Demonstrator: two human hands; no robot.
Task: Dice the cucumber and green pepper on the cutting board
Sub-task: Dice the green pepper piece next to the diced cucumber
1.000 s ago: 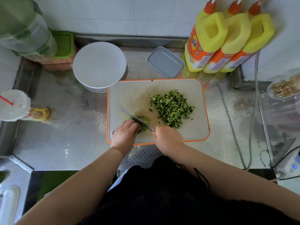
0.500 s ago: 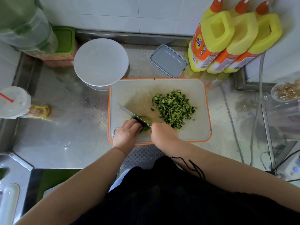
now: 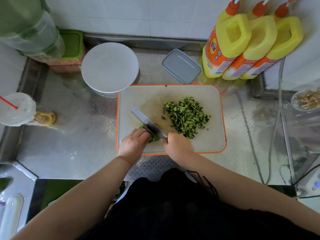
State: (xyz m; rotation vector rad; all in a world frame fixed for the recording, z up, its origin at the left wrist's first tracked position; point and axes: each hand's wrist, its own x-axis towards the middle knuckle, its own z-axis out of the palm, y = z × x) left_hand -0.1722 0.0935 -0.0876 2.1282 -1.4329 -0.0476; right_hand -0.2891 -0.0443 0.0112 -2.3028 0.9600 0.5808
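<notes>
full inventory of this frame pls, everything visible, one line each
cutting board: 1, white with orange rim, centre of the steel counter
diced pile: 1, dark green, right half of board
green pepper: 1 piece, under the blade, near edge of board
knife: 1, steel blade, angled across the pepper
round lid: 1, white, behind board's left corner
flat container: 1, grey, behind board
bottles: 3, yellow and orange, back right
cup: 1, clear, red straw, far left
left hand: holds the pepper
right hand: grips the knife

The knife (image 3: 148,123) handle is hidden inside the right hand (image 3: 178,144). The left hand (image 3: 134,143) covers most of the green pepper (image 3: 154,138); bottle (image 3: 223,44) labels are too small to read.
</notes>
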